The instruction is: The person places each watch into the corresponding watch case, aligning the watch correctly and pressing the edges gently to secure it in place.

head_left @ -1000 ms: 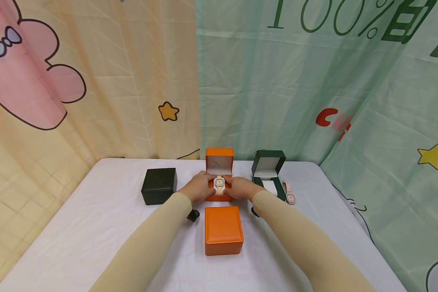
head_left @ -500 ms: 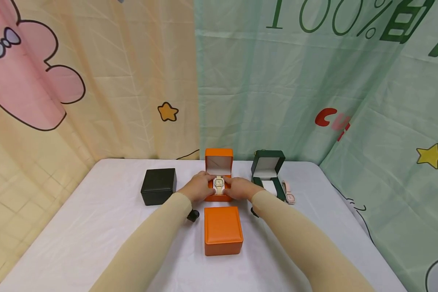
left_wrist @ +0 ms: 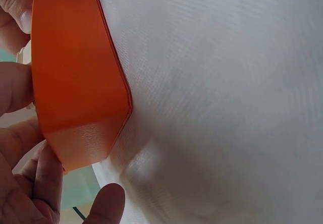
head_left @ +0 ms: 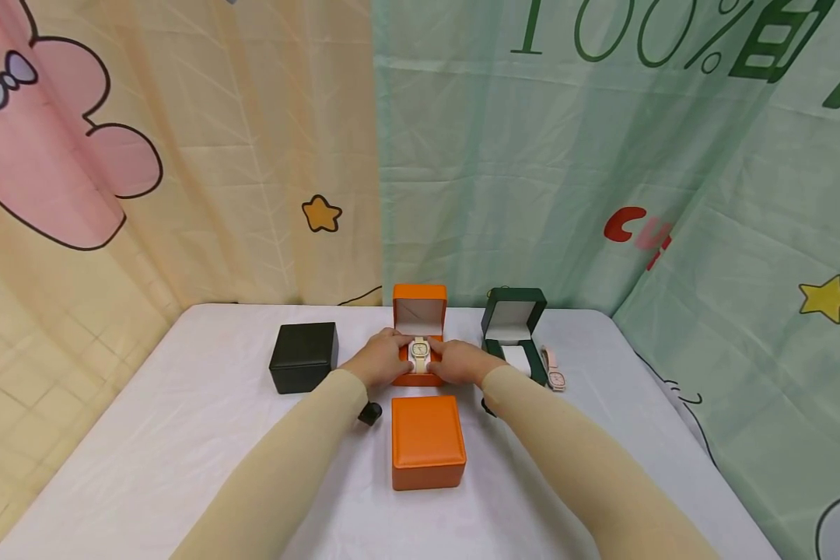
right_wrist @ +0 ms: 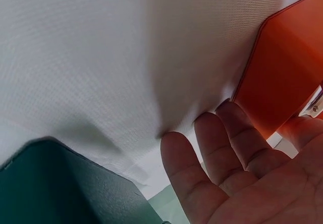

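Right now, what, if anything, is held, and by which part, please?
Left hand and right hand flank the cream watch; whether they grip its sides cannot be told.

Behind the cream watch (head_left: pixel 420 350), the raised lid (head_left: pixel 420 292) of the open orange box (head_left: pixel 418 380) blocks the far side; from above, the way down between the left grip (head_left: pixel 380 356) and the right grip (head_left: pixel 465 360) is unobstructed. On the near side a closed orange box (head_left: pixel 428 435) stands between the forearms (head_left: pixel 287 467), leaving a narrow strip of table (head_left: pixel 140 467). A slim gap parts the left grip from the black box (head_left: pixel 304 359). The green box (head_left: pixel 518 295) narrows the right grip's side. Broad room lies left of the black box.
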Demonstrator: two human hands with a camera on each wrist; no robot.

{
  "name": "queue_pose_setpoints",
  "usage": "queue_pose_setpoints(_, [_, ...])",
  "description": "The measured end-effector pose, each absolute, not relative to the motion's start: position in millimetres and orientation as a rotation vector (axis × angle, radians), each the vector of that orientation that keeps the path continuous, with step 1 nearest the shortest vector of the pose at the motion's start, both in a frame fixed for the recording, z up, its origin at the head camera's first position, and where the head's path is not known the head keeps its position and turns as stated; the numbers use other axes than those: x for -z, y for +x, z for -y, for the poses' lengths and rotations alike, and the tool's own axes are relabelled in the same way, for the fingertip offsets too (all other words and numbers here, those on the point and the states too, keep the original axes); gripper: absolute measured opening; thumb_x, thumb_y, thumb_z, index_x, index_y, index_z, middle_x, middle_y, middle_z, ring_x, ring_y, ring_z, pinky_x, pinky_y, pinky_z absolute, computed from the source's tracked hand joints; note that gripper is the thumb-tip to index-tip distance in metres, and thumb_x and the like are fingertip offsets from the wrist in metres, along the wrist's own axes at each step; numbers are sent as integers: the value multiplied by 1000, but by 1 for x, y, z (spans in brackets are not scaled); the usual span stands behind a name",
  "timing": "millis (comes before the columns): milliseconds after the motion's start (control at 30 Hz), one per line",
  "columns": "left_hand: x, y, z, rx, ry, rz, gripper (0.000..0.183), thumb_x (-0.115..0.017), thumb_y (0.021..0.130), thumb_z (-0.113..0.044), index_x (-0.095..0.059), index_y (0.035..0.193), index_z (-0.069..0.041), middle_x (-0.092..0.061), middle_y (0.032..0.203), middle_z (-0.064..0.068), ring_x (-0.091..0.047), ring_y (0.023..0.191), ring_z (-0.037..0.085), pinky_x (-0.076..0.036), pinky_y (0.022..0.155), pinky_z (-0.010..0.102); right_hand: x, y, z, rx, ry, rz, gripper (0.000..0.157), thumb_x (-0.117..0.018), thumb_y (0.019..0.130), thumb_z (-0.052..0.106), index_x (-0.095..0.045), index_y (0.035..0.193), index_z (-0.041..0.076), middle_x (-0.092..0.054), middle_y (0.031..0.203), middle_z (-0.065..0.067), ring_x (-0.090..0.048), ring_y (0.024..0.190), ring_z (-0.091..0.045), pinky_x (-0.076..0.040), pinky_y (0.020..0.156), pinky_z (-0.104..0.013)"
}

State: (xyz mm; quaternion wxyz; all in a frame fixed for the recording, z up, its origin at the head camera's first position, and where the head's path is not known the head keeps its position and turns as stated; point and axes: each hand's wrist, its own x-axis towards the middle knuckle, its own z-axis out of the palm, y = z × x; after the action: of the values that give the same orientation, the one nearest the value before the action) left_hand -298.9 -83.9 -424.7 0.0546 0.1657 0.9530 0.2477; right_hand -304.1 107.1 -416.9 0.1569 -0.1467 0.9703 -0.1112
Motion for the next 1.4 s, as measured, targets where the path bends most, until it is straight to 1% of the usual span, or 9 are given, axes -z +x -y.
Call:
queue_pose_setpoints(333, [425, -299, 83, -727, 498, -2896, 62, -76, 96, -26, -56, 152, -8, -56, 143, 14, -55, 126, 30, -47, 118, 42, 417, -303, -108, 329, -407, -2771, 67, -56, 108, 41, -31, 167, 21, -54, 156, -19, -57, 137, -30, -41, 123, -47])
queue_pose_setpoints(533, [424, -300, 83, -728, 479, -2880, 63, -77, 97, -26, -56, 153, -9, -56, 144, 14, -55, 127, 30, -47, 118, 42, 418, -303, -109, 341, -404, -2773, 67, -57, 107, 40, -32, 167, 21, -55, 155, -19, -58, 135, -30, -42, 122, -48])
queue_pose_setpoints(800, [420, -299, 84, -700, 482, -2864, 64, -76, 98, -27, -54, 154, -9, -54, 146, 16, -55, 128, 31, -46, 118, 43, 418, -304, -109, 340, -431, -2771, 67, -55, 108, 41, -30, 167, 21, -54, 156, -19, -57, 138, -31, -41, 123, -48])
queue_pose_setpoints(1033, [413, -298, 88, -674, 513, -2822, 64, -74, 99, -29, -52, 156, -11, -53, 150, 17, -56, 128, 30, -45, 120, 46, 417, -304, -113, 306, -475, -2767, 69, -56, 108, 42, -29, 168, 21, -57, 153, -18, -61, 130, -30, -43, 121, -49])
queue_pose_setpoints(1167, [408, -299, 92, -654, 575, -2811, 60, -73, 100, -29, -55, 153, -10, -57, 147, 16, -57, 123, 29, -46, 119, 45, 411, -302, -117, 329, -508, -2760, 70, -56, 108, 41, -28, 168, 18, -54, 157, -17, -58, 136, -31, -41, 123, -49])
queue_pose_setpoints(1233, [404, -300, 94, -639, 604, -2815, 59, -72, 100, -29, -55, 152, -8, -59, 148, 16, -58, 126, 29, -45, 120, 45, 406, -302, -119, 356, -505, -2775, 65, -55, 109, 40, -35, 166, 15, -56, 155, -15, -59, 132, -30, -42, 122, -49])
queue_pose_setpoints(1300, [397, -300, 96, -645, 606, -2822, 57, -71, 101, -29, -56, 151, -7, -61, 148, 16, -59, 131, 30, -45, 120, 47, 400, -303, -122, 391, -501, -2820, 57, -56, 109, 38, -47, 159, 12, -63, 147, -12, -63, 124, -28, -47, 117, -47])
queue_pose_setpoints(1367, [388, -299, 100, -671, 579, -2841, 54, -69, 102, -29, -58, 149, -6, -62, 147, 15, -59, 134, 32, -45, 119, 49, 392, -304, -125, 437, -499, -2886, 43, -56, 109, 37, -65, 141, 9, -73, 125, -9, -66, 105, -24, -56, 103, -43])
queue_pose_setpoints(1400, [385, -300, 102, -692, 562, -2856, 50, -68, 103, -29, -60, 147, -7, -64, 145, 14, -60, 134, 32, -46, 118, 49, 388, -304, -126, 475, -494, -2922, 38, -56, 109, 35, -70, 131, 8, -75, 112, -8, -65, 95, -23, -58, 93, -40])
